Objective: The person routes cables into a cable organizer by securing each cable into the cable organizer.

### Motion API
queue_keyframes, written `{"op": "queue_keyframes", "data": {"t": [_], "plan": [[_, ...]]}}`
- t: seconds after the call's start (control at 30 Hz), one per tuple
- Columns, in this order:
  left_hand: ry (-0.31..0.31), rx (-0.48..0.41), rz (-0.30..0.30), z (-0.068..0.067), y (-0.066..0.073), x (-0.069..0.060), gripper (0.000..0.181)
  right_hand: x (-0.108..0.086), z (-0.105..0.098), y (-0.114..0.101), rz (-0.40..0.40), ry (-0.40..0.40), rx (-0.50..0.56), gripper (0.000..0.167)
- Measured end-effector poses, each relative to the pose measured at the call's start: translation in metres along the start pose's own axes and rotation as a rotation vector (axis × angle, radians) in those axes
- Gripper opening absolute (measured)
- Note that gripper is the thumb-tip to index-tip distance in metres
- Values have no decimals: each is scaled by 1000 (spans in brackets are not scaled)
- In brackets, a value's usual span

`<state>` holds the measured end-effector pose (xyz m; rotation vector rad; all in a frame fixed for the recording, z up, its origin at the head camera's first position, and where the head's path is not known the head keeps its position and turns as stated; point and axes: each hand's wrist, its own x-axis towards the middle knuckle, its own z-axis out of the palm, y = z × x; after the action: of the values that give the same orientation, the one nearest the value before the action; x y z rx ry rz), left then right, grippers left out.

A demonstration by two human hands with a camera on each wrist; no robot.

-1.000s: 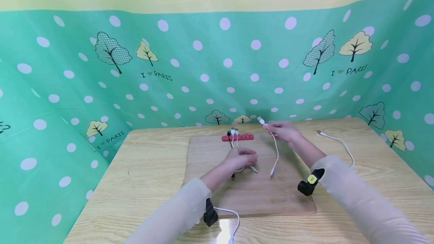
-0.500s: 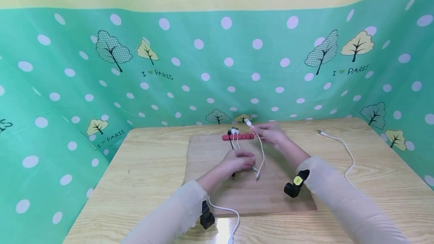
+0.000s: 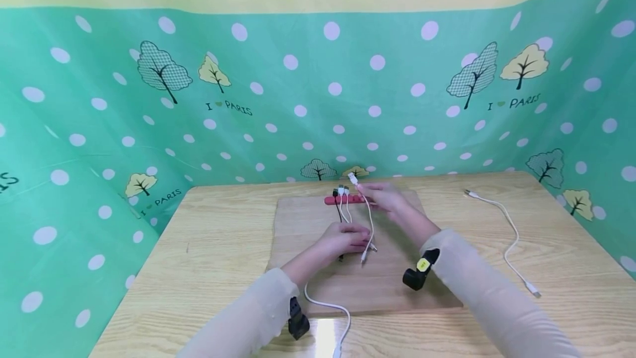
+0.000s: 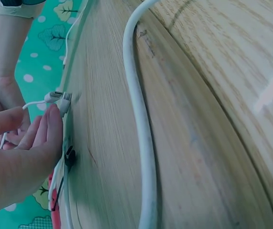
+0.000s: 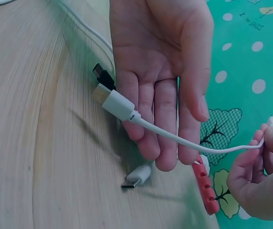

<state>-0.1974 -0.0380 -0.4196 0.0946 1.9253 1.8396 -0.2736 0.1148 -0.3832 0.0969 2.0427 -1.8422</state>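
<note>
My right hand (image 3: pixel 385 198) pinches a white USB cable (image 3: pixel 370 220) just below its upper plug (image 3: pixel 353 178), above the right part of a red cable holder (image 3: pixel 330 200). The cable's lower plug (image 5: pixel 119 105) dangles in front of my left hand (image 3: pixel 345 238). That hand's fingers (image 5: pixel 165 124) are nearly straight, and I see no cable pinched by them. Another white plug (image 5: pixel 139 175) lies below the left hand, near a black plug (image 5: pixel 103 76). One black and two white cables stand in the holder's left slots, their lower lengths partly hidden by the left hand.
A wooden board (image 3: pixel 298 220) lies under the hands on the table (image 3: pixel 218 247). One white cable (image 3: pixel 514 236) curves on the table at the right. Another white cable (image 3: pixel 325 305) runs over the board's front edge. A green dotted curtain (image 3: pixel 278 142) hangs behind.
My right hand has moved left with the white USB cable, bringing its hanging end close to the left hand. The left hand has shifted only slightly.
</note>
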Motion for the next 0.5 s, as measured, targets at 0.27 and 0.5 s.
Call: {"op": "queue_keyframes", "data": {"t": [0.27,0.5], "plan": [[-15,6,11,-2,0,-5,28,0,2,0,12,1,82,44],[-4,24,-13,0,0,-8,28,0,0,4,18,-9,131,43]]}}
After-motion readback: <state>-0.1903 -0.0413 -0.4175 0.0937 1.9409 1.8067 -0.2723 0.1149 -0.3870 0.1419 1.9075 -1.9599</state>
